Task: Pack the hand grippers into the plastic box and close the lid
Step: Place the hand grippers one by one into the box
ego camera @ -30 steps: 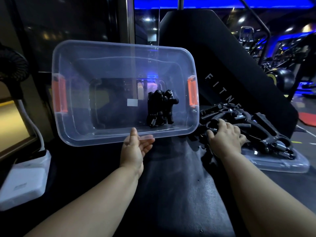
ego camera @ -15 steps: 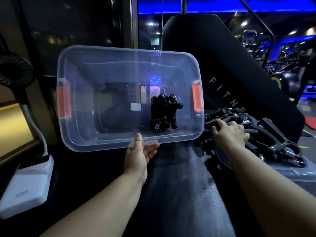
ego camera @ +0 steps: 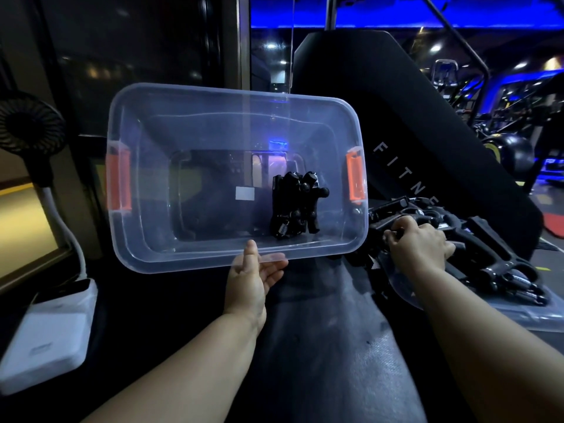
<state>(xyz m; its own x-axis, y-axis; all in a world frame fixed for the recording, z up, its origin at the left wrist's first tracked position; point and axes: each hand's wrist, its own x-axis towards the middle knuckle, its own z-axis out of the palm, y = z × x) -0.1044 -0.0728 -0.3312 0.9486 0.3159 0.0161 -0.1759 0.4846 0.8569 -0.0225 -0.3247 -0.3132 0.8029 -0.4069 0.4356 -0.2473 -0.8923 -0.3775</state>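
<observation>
Holding the plastic box at the middle of its lower rim, the left hand has a narrow grip: the thumb lies over the rim on the near side and the fingers are behind it, seen through the clear plastic. The box stands in the centre of the frame, tipped so that its open side faces the camera. An orange latch is on its left end and another orange latch on its right end. Inside, a bundle of black hand grippers rests in the lower right part of the box.

At the right of the frame, the right hand rests on the pile of hand grippers, and its grip is closed round one black handle. This pile lies on the clear lid, which sits on the black padded table, just beside the right end of the box.

At the left edge stand a small black fan and, lower, a white block.
</observation>
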